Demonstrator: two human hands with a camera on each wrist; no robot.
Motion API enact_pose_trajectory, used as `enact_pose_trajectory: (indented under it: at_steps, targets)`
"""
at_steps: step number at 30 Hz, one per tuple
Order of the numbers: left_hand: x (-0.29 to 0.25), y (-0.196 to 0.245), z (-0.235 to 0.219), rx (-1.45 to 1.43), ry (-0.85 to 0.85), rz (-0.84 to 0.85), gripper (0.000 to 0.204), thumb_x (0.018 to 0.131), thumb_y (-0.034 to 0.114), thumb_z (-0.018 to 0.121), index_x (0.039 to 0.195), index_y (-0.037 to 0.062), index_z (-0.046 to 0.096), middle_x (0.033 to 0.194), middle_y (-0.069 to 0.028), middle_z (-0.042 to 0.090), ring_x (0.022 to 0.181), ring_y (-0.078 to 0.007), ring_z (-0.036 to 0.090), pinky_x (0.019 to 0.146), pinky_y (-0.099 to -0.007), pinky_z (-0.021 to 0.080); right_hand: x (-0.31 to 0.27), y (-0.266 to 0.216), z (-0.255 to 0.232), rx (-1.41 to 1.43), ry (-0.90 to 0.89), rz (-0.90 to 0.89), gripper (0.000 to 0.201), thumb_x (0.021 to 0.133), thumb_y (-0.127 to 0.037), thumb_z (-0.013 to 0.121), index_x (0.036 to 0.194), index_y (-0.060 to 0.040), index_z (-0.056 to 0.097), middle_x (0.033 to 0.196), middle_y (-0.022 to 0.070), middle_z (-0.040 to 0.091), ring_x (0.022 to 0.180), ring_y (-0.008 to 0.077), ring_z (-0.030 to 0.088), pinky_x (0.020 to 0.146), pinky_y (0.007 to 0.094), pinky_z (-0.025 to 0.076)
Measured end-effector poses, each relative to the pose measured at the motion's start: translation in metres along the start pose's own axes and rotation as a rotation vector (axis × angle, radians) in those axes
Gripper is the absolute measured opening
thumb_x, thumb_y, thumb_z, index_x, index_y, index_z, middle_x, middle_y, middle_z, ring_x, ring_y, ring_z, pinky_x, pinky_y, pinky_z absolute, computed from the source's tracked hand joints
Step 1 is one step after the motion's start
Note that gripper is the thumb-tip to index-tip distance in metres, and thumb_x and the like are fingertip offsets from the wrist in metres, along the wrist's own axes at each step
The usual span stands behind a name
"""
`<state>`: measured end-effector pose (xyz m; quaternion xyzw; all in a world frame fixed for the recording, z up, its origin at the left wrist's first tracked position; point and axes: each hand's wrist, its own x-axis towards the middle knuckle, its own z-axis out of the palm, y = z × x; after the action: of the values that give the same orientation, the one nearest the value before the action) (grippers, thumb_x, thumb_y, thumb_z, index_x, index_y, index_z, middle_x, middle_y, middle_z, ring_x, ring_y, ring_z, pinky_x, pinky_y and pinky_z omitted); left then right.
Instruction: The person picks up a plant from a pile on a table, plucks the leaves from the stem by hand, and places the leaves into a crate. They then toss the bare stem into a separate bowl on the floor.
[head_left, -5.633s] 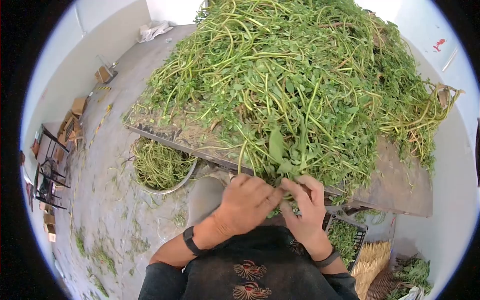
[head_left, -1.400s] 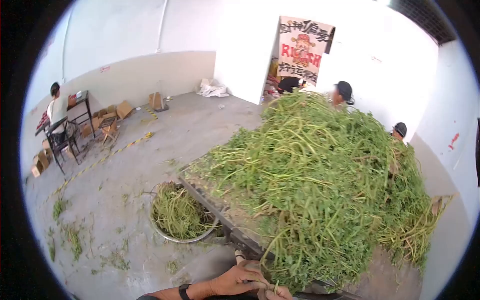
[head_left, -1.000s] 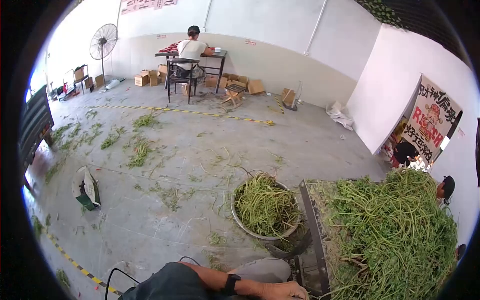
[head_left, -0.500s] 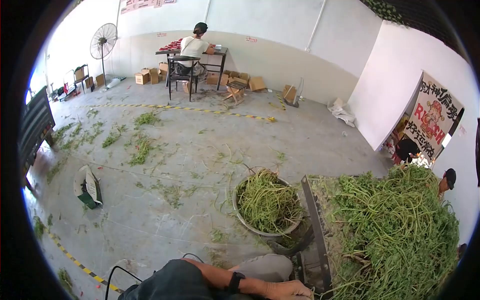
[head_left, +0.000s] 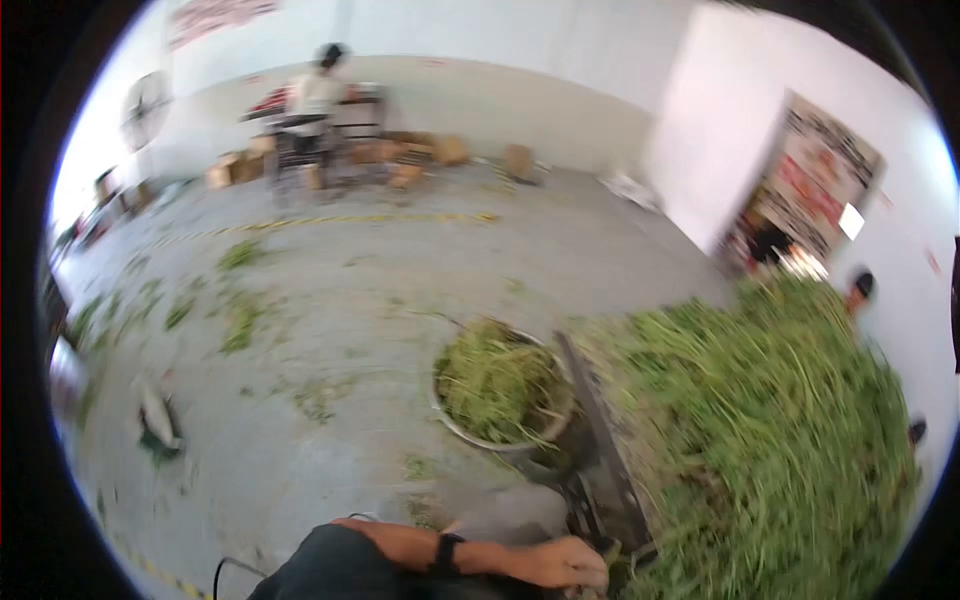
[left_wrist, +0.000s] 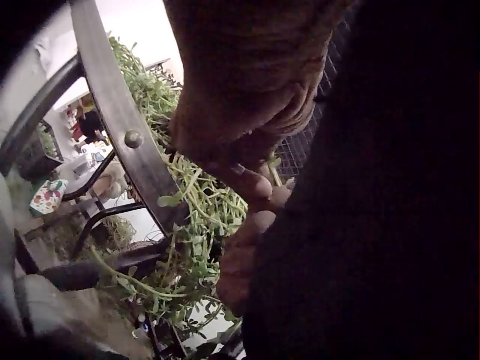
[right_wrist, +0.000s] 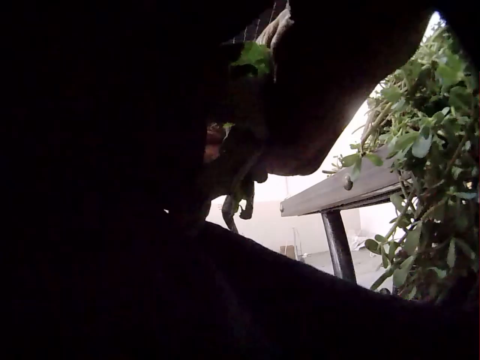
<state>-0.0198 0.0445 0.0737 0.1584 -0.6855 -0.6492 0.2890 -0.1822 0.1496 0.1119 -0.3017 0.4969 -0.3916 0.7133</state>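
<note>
At the lower edge of the head view my left hand [head_left: 560, 563] is beside the table's edge, fingers bent. In the left wrist view its curled fingers pinch a thin green stem [left_wrist: 275, 171], and fingertips of my right hand [left_wrist: 238, 262] meet them. Leafy stems [left_wrist: 196, 247] hang beside both hands. My right hand [right_wrist: 322, 97] is a dark shape in the right wrist view, with a green leaf [right_wrist: 255, 58] and stems between its fingers; its grip is mostly in shadow. A big heap of green plants [head_left: 770, 420] covers the table.
A metal basin [head_left: 447, 425] of stems stands on the floor left of the table's metal edge [head_left: 607, 430]. Loose greens [head_left: 240, 320] litter the floor. Someone sits at a far table by cardboard boxes [head_left: 237, 168]; others are behind the heap.
The head view has swung down and right, so basin, heap and far wall sit farther left and higher, blurred. My left hand stays near the table's edge.
</note>
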Motion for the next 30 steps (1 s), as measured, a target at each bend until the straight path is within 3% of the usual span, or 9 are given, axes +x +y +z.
enact_pose_trajectory:
  at_steps: [2,13,15,17,18,21,24,27,30]
  targets:
    - [-0.007,0.006,-0.003,-0.223,-0.043,-0.121,0.022,0.091,0.021,0.053,0.093,0.0021,0.065,0.078,-0.003,0.063,0.067,-0.0095,0.057,0.062,-0.0262,0.046,0.012,-0.009,-0.011,-0.161,-0.44,-0.141,0.017,0.094,-0.025,0.047,0.095,-0.0081,0.049,0.066,-0.0041,0.038,0.051,0.0086,0.029,0.048,0.0254,0.028]
    - [-0.009,0.005,-0.004,-0.43,0.107,-0.194,0.026,0.093,0.015,0.048,0.094,-0.0052,0.064,0.092,-0.01,0.066,0.078,-0.0147,0.06,0.068,-0.0279,0.048,0.018,-0.001,-0.009,-0.448,-0.174,-0.327,0.015,0.091,-0.017,0.049,0.087,-0.0031,0.051,0.064,0.0056,0.046,0.05,0.0144,0.034,0.049,0.0289,0.032]
    - [-0.007,0.022,-0.005,-0.437,0.225,-0.166,0.025,0.092,0.015,0.048,0.089,-0.0035,0.065,0.085,-0.0087,0.066,0.075,-0.0163,0.06,0.067,-0.0275,0.047,0.01,-0.014,-0.002,-0.385,-0.097,-0.067,0.014,0.089,-0.015,0.049,0.084,-0.0026,0.052,0.062,0.0058,0.046,0.049,0.0162,0.037,0.049,0.0303,0.034]
    - [-0.015,0.01,-0.015,0.502,0.413,0.036,0.022,0.091,0.017,0.05,0.087,-0.0007,0.062,0.071,-0.0063,0.063,0.068,-0.0184,0.059,0.063,-0.0271,0.048,0.012,-0.006,-0.014,-0.615,-0.194,-0.279,0.015,0.09,-0.016,0.049,0.083,-0.003,0.053,0.064,0.0059,0.047,0.051,0.0161,0.038,0.05,0.0307,0.035]
    - [-0.013,0.0,-0.044,0.437,0.591,0.075,0.02,0.091,0.017,0.05,0.088,0.001,0.061,0.068,-0.0054,0.06,0.066,-0.0184,0.059,0.06,-0.0273,0.047,0.012,-0.001,-0.019,-0.845,-0.302,-0.489,0.016,0.091,-0.016,0.048,0.083,-0.0033,0.054,0.066,0.0059,0.049,0.053,0.0161,0.04,0.051,0.0311,0.036]
    - [-0.004,0.027,-0.106,-0.577,0.867,0.31,0.018,0.091,0.015,0.048,0.087,0.0017,0.059,0.069,-0.0058,0.06,0.058,-0.0154,0.057,0.048,-0.024,0.047,-0.003,0.01,-0.026,-0.491,-0.243,-0.19,0.016,0.091,-0.018,0.049,0.086,-0.0041,0.054,0.071,0.006,0.052,0.058,0.0161,0.043,0.054,0.0312,0.038]
    - [-0.011,0.031,-0.145,-0.38,0.914,0.102,0.019,0.092,0.016,0.046,0.094,0.0008,0.056,0.072,-0.0059,0.06,0.062,-0.0149,0.058,0.051,-0.0234,0.049,-0.006,0.021,-0.034,-0.101,-0.015,-0.099,0.023,0.09,-0.028,0.054,0.095,-0.0055,0.053,0.084,0.0062,0.053,0.064,0.0144,0.045,0.058,0.0299,0.039]
    - [-0.014,-0.004,-0.199,-0.26,1.039,0.045,0.026,0.091,0.017,0.048,0.107,-0.0037,0.051,0.089,-0.0109,0.062,0.08,-0.0183,0.06,0.068,-0.0294,0.052,-0.003,0.018,-0.044,0.035,-0.014,0.067,0.041,0.087,-0.041,0.057,0.104,-0.0049,0.051,0.088,0.0057,0.051,0.064,0.01,0.044,0.058,0.0263,0.038]
    - [-0.014,-0.003,-0.217,0.062,1.11,-0.056,0.061,0.087,0.018,0.057,0.133,-0.0075,0.027,0.133,-0.0202,0.039,0.119,-0.0267,0.042,0.1,-0.0374,0.032,0.011,0.035,-0.058,0.122,-0.227,-0.19,0.044,0.086,-0.042,0.058,0.106,-0.0042,0.049,0.081,0.0039,0.05,0.061,0.0084,0.042,0.055,0.0236,0.037]
